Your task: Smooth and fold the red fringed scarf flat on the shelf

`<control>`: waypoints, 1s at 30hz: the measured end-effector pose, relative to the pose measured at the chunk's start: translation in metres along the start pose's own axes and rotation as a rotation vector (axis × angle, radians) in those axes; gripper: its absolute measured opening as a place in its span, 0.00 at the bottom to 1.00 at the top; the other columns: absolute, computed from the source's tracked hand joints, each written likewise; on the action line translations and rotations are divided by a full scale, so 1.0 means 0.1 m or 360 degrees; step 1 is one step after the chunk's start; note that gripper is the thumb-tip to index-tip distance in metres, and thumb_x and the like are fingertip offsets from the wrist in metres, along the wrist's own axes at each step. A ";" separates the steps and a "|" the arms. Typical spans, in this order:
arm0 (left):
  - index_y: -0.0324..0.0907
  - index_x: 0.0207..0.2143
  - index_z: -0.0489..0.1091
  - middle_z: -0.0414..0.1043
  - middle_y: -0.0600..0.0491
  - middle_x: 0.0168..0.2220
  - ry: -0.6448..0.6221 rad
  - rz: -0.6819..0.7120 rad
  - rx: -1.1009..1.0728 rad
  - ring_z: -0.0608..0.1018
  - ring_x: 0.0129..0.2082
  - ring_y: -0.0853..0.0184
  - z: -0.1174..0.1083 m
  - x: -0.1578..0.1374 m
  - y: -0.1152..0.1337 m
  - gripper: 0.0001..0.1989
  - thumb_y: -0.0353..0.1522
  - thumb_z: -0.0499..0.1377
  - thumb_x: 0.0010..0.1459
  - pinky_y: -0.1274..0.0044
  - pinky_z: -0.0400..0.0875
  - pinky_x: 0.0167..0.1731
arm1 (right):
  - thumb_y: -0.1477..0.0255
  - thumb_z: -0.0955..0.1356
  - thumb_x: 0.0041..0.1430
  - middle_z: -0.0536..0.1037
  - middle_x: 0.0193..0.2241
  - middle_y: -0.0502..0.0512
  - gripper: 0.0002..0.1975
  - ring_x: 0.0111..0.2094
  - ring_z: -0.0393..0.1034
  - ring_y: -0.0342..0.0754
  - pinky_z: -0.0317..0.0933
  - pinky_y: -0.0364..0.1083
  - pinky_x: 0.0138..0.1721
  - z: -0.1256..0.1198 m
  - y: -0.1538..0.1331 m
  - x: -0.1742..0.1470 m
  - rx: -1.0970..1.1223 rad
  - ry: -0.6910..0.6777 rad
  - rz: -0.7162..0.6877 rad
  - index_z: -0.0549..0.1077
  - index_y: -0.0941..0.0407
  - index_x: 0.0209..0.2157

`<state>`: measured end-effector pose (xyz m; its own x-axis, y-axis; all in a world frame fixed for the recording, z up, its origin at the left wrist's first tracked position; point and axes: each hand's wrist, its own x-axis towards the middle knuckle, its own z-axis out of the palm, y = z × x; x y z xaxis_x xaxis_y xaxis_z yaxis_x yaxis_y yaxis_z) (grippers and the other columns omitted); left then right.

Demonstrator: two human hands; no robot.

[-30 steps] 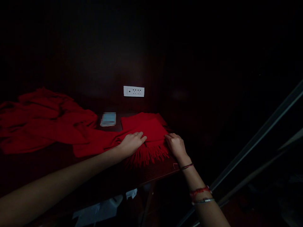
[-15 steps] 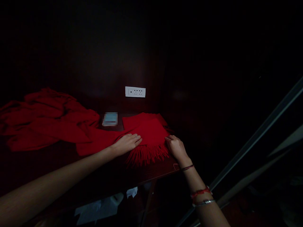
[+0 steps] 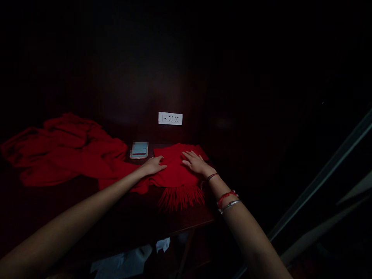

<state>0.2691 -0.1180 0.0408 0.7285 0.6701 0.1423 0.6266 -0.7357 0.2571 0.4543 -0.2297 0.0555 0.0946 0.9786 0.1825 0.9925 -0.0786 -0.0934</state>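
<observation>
A red fringed scarf point(image 3: 174, 170) lies on the dark wooden surface, its right part folded flat and its tassels pointing toward me. My left hand point(image 3: 153, 165) rests on the left side of the folded part, fingers apart. On the right side, my right hand point(image 3: 196, 161) lies palm down on the cloth with its fingers spread. From under my left forearm the scarf runs left into a loose, crumpled red heap point(image 3: 78, 149). Whether heap and folded part are one piece I cannot tell for sure.
A phone point(image 3: 139, 150) with a lit screen lies behind my left hand. A white socket plate point(image 3: 170, 118) is on the back wall. Below the surface's front edge point(image 3: 188, 226) are a pale bag-like thing point(image 3: 122, 263) and a crumpled white piece point(image 3: 163, 244). A metal rail slants at right.
My right hand has left the scarf's right edge, moved left and back, and spread out on the cloth. My left hand has shifted slightly back and left. The view has tilted a little.
</observation>
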 end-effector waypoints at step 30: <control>0.39 0.57 0.39 0.45 0.44 0.57 -0.0269 0.0316 0.0230 0.55 0.54 0.60 -0.45 -0.90 -1.11 0.42 0.46 0.53 0.44 0.72 0.55 0.48 | 0.56 0.47 0.56 0.41 0.58 0.51 0.27 0.57 0.32 0.51 0.36 0.58 0.52 0.45 0.26 0.13 -0.0084 -0.0180 0.0232 0.42 0.50 0.57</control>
<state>0.1217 -0.0920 0.0426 0.8688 0.4950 0.0117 0.4915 -0.8651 0.0998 0.4779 -0.2108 0.0117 0.2311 0.9711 0.0591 0.9720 -0.2277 -0.0587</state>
